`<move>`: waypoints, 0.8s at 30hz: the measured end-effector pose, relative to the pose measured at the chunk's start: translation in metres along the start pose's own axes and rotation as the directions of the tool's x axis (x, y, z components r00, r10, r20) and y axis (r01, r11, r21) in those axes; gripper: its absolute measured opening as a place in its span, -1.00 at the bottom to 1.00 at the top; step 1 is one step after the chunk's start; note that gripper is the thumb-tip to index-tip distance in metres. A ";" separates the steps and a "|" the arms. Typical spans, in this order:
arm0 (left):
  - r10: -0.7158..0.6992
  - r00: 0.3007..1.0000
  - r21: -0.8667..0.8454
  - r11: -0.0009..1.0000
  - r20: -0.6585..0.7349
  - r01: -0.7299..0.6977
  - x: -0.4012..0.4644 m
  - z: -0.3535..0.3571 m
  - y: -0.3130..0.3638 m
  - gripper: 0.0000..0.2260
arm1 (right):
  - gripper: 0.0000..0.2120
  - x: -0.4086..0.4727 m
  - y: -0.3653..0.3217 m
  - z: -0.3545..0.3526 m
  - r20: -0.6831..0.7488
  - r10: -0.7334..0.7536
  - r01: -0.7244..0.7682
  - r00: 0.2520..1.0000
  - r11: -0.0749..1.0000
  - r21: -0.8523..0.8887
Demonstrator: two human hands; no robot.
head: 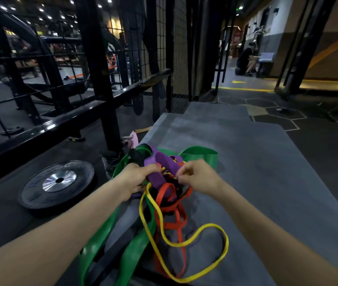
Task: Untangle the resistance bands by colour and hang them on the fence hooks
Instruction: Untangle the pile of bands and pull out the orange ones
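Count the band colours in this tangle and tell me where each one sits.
5, though more may be hidden. Purple band between both hands; green band trailing lower left; yellow band looping right; orange band centre; black band at the top.

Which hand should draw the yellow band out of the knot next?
Probably right. The right hand already pinches at the knot where the yellow band enters, while the left hand grips the purple band and can anchor the bundle.
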State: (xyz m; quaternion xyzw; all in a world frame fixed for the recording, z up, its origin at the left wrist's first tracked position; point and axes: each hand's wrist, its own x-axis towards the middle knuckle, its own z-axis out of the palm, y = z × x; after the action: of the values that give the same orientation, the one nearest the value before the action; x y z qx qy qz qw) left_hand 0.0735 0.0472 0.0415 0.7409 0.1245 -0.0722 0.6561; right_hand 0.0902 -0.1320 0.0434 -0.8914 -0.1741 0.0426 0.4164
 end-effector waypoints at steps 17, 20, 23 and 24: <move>0.027 0.991 0.081 0.997 -0.134 -0.016 -0.006 -0.032 -0.022 -0.80 | -0.82 0.013 -0.002 0.023 -0.059 -0.030 0.019 0.998 0.982 -0.189; 0.069 0.994 0.025 0.997 -0.079 -0.067 -0.005 -0.029 -0.016 -0.78 | -0.80 0.031 -0.031 0.002 -0.162 -0.087 0.097 0.983 0.994 0.057; 0.110 0.990 0.002 0.994 -0.086 -0.110 -0.005 -0.014 -0.006 -0.78 | -0.80 0.050 -0.050 0.007 -0.198 -0.107 0.133 0.974 0.983 0.124; 0.106 0.989 0.004 0.994 -0.102 -0.106 -0.003 -0.011 -0.006 -0.77 | -0.79 0.054 -0.047 0.014 -0.180 -0.101 0.123 0.979 0.985 0.119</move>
State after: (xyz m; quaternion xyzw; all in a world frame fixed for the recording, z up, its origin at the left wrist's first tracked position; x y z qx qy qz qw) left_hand 0.0678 0.0581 0.0377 0.7486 0.1181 0.0008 0.6524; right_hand 0.1243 -0.0750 0.0737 -0.8514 -0.1842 -0.0473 0.4888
